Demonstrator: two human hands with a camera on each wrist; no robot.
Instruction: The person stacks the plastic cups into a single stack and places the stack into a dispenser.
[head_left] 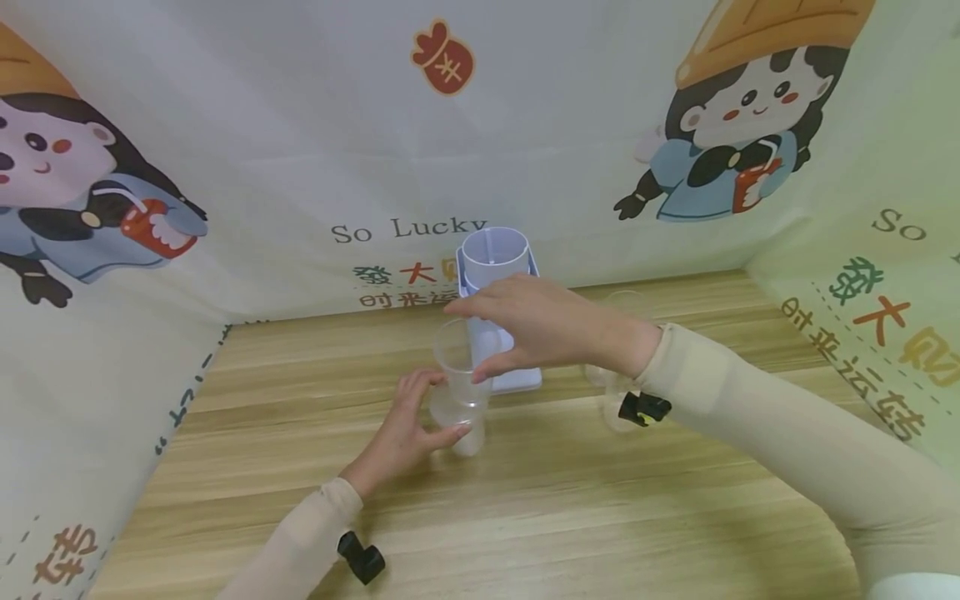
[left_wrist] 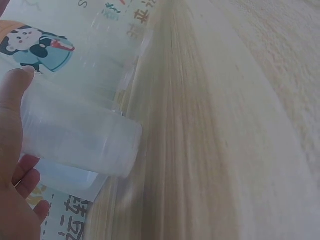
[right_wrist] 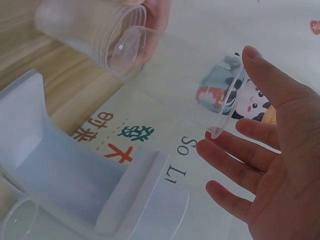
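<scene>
My left hand (head_left: 397, 437) grips a nested stack of clear plastic cups (left_wrist: 85, 132), its thumb on one side and its fingers on the other. Above that stack, my right hand (head_left: 555, 321) pinches a single clear plastic cup (right_wrist: 175, 75) by its rim, between thumb and fingertips. The base of this cup is at the stack's mouth, partly inside it as seen in the right wrist view. Just behind the hands stands a pale blue-white plastic holder (head_left: 495, 254) with a round upright tube, partly hidden by my right hand.
More clear cups (head_left: 618, 412) stand on the wooden table (head_left: 540, 500) to the right, partly hidden behind my right forearm. A printed cloth (head_left: 315, 125) with cartoon figures and lettering hangs around the back and sides. Each wrist carries a small black mount (head_left: 362, 558).
</scene>
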